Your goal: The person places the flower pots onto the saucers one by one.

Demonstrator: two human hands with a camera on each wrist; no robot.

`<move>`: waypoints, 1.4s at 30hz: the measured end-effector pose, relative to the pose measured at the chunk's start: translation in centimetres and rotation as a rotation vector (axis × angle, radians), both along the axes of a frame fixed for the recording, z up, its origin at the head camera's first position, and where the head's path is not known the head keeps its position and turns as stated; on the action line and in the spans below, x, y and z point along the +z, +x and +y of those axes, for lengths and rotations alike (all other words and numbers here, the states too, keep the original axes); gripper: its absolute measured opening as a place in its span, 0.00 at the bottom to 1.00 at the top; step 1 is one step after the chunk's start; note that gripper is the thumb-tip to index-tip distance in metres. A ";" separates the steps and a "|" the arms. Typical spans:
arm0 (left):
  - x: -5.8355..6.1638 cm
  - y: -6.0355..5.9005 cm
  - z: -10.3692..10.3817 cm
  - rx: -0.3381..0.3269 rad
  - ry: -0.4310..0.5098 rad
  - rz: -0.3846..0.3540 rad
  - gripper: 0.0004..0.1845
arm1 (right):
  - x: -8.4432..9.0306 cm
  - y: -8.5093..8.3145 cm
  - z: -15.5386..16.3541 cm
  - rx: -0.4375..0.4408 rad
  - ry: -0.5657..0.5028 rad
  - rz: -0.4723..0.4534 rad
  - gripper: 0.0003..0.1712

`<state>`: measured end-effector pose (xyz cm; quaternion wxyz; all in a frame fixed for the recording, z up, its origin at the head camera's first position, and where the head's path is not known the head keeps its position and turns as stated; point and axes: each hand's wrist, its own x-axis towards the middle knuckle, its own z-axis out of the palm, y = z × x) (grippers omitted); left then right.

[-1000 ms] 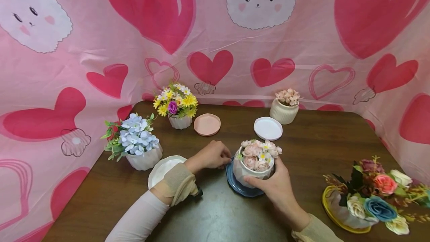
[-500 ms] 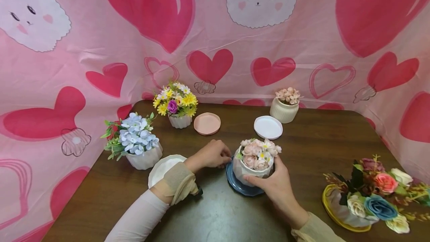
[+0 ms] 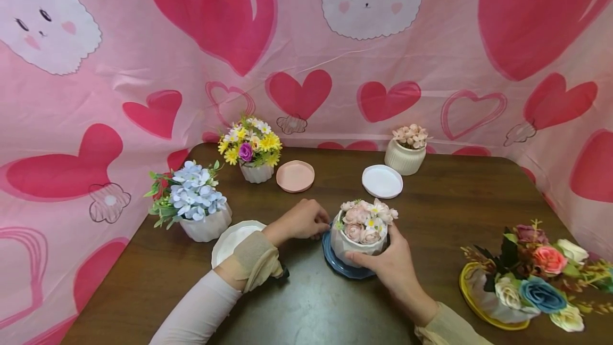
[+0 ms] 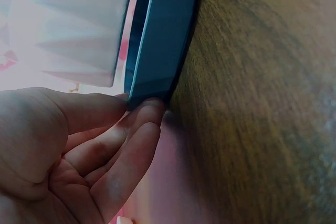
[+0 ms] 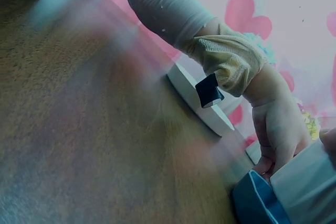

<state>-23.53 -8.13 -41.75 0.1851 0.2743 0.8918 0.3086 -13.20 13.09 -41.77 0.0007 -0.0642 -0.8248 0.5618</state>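
Left hand: yours (image 3: 303,221) pinches the near-left rim of the blue saucer (image 3: 335,265) between thumb and fingertips; the left wrist view shows the thumb on top and the fingers beneath.
Right hand: yours (image 3: 395,262) grips the white faceted pot (image 3: 350,246) from its right, thumb across the near wall, the other fingers mostly hidden behind it.
Faceted pot's place: over the blue saucer, directly right of your left hand and inside your right; pink roses and white daisies fill its top. In the left wrist view a gap shows between its base and the saucer's rim.
Blue saucer's place: on the dark wooden table (image 3: 297,313), below the pot and between your two hands.
Under your left forearm: a white plate (image 3: 229,243), partly covered by your cuff.
To your left: a pot of pale blue flowers (image 3: 193,204), with a yellow daisy pot (image 3: 254,156) farther back.
Far side: a pink plate (image 3: 295,177), a white round plate (image 3: 382,181) and, beside that, a cream ribbed pot (image 3: 405,157).
To your right: a mixed-rose pot (image 3: 531,286) on a yellow saucer (image 3: 463,293).
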 end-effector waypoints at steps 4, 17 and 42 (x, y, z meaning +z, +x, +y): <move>0.0 0.0 0.0 0.004 -0.005 -0.004 0.05 | -0.4 -0.1 0.0 -0.006 0.012 -0.005 0.61; 0.0 0.1 0.0 0.002 0.004 0.002 0.05 | -1.0 -0.3 -0.1 0.004 0.017 -0.019 0.62; -0.1 0.0 0.0 -0.003 0.005 0.007 0.06 | -1.3 -0.2 -0.1 0.007 0.062 -0.015 0.61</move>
